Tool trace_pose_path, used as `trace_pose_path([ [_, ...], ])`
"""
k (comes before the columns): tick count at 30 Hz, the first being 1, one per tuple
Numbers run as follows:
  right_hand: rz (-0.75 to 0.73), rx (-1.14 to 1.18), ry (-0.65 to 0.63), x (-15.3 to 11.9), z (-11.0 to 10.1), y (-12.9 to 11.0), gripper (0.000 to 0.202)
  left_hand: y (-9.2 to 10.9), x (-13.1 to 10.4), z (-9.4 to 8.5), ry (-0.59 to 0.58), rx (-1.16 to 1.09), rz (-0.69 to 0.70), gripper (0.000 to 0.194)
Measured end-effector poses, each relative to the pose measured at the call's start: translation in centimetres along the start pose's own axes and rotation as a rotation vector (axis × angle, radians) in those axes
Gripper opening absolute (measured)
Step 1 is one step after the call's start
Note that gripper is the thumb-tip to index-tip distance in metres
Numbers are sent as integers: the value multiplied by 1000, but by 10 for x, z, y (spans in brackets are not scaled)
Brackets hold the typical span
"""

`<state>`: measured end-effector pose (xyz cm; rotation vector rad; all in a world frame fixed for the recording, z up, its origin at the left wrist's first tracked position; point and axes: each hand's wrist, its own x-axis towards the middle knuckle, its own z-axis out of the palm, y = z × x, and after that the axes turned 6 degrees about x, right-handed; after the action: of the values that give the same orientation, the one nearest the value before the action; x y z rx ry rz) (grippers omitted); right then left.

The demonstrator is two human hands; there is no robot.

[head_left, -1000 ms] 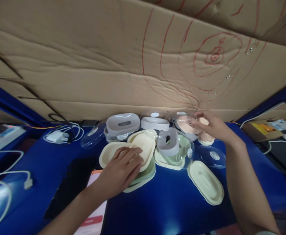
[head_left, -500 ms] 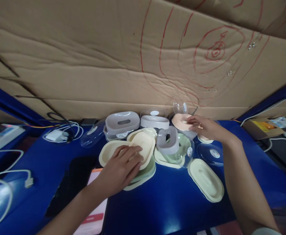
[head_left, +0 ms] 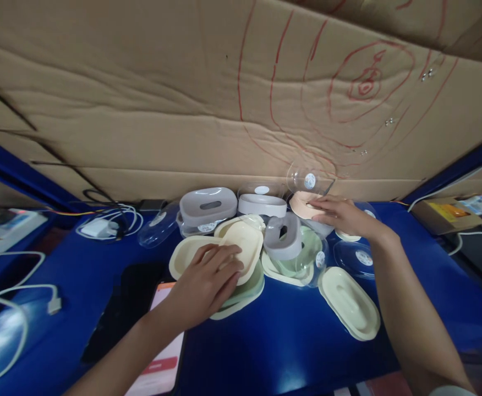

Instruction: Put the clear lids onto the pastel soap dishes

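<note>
My left hand (head_left: 212,280) lies over a cream oval dish (head_left: 245,242), its fingers a little apart and slightly bent. More cream dishes and a green dish (head_left: 247,289) overlap beneath it. At the back right, my right hand (head_left: 344,217) has its fingers closed at the edge of a pink oval dish (head_left: 302,204); the thumb is partly hidden. Behind the pink dish, a clear plastic lid (head_left: 296,177) with a round sticker stands tilted. Between the hands sits a grey oval ring-shaped piece (head_left: 284,250) against a clear cover.
Grey trays (head_left: 208,204) stand along the cardboard wall (head_left: 142,110). A cream dish (head_left: 350,305) lies at the front right of the blue table (head_left: 286,341). A phone (head_left: 162,352) with a lit screen and a white charger with cables (head_left: 96,228) are at left.
The clear lid behind the pink dish has tipped, so more of its face and sticker show. My right hand has shifted slightly. My left hand stays on the cream dish.
</note>
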<state>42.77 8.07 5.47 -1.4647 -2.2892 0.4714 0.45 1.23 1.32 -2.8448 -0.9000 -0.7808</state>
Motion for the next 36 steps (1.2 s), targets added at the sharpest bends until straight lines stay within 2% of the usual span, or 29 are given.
trace_pose_path([
  [8, 19, -78, -37, 4, -4, -7, 45, -1, -1, 1, -2, 7, 6, 18],
  [12, 62, -118, -7, 1, -11, -22, 46, -2, -1, 1, -5, 5, 4, 19],
  [15, 30, -71, 38, 0, -14, -38, 45, -1, -1, 0, 1, 8, 4, 20],
  [19, -67, 1, 143, 8, -2, -62, 41, -1, 0, -2, 4, 9, 10, 18],
  [24, -207, -20, 187, 19, 25, -81, 37, -1, -1, -2, 3, 8, 6, 18],
  [26, -234, -34, 222, 20, 28, -84, 39, -1, -2, -1, 10, 14, 12, 18],
  [29, -233, -25, 315, 16, 21, -88, 46, -1, -1, -1, 59, 38, 31, 16],
  [32, -207, -27, 408, 6, 10, -86, 47, 3, 7, -10, 135, 83, 20, 12],
  [34, -172, -37, 417, -7, 7, -78, 45, 9, 12, -25, 181, 87, -1, 13],
  [36, -122, -43, 397, -26, 7, -64, 42, 19, 7, -43, 200, -1, -72, 16],
])
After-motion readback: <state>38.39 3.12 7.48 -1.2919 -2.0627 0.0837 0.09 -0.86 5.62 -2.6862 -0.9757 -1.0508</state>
